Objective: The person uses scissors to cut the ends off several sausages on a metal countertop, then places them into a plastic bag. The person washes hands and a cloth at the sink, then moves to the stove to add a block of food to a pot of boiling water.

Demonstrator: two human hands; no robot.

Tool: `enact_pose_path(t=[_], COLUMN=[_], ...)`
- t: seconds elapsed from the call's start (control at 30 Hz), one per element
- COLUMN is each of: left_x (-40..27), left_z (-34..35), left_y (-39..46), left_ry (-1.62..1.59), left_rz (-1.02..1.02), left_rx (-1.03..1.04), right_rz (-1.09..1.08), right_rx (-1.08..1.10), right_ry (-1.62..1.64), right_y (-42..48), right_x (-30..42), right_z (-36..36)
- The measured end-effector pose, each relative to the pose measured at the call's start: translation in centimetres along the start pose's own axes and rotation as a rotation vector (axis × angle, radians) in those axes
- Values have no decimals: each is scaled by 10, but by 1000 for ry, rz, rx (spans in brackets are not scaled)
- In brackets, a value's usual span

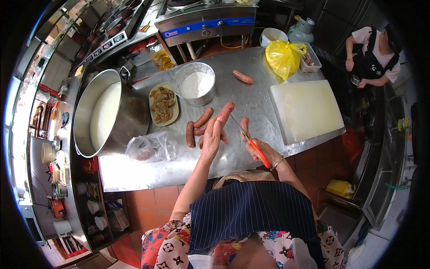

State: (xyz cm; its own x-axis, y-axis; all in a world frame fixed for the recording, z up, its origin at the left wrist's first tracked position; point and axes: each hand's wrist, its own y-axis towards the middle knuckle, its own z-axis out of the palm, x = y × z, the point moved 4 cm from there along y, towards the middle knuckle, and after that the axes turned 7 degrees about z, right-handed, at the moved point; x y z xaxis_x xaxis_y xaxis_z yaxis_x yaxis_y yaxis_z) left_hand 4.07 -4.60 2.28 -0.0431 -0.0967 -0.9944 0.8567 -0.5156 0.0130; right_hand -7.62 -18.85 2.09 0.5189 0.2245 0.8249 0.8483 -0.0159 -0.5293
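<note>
My left hand (pixel 212 136) grips a pale pink raw sausage (pixel 226 111) and holds it above the steel table. In my right hand (pixel 265 151) is a pair of scissors (pixel 258 151) with orange handles, its blades pointing up and left toward that sausage. Just beyond the scissors lies another sausage (pixel 245 124). Several darker sausages (pixel 203 117) lie left of my left hand, some partly hidden behind it. Farther off, a single sausage (pixel 243 77) rests alone on the metal.
A large steel pot (pixel 134 107) of white liquid stands left, near a dish of brown food (pixel 163 105), a basin of white powder (pixel 195 80) and a clear plastic bag (pixel 153 148). On the right are a white cutting board (pixel 306 111) and a yellow bag (pixel 283 60). Another person (pixel 376 57) stands beyond.
</note>
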Motion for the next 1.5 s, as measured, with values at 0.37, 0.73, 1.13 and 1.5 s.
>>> enact_pose_path(t=[0.37,0.73,1.13,1.5], left_x=[-1,-1,5,0], left_z=[11,5,2,7], left_y=[-20,-18,-13,-12], left_ry=[782,460,8,391], left_rz=[510,295,40,141], left_rx=[-87,-69,-85,-6], right_rz=[116,-141,-106,-161], right_rx=[61,-225,-212,-303], right_ry=[309,-145,-237,-287], right_y=[13,-4,-9,-2], right_x=[-20,22,14,0], right_z=[13,0,-10,1])
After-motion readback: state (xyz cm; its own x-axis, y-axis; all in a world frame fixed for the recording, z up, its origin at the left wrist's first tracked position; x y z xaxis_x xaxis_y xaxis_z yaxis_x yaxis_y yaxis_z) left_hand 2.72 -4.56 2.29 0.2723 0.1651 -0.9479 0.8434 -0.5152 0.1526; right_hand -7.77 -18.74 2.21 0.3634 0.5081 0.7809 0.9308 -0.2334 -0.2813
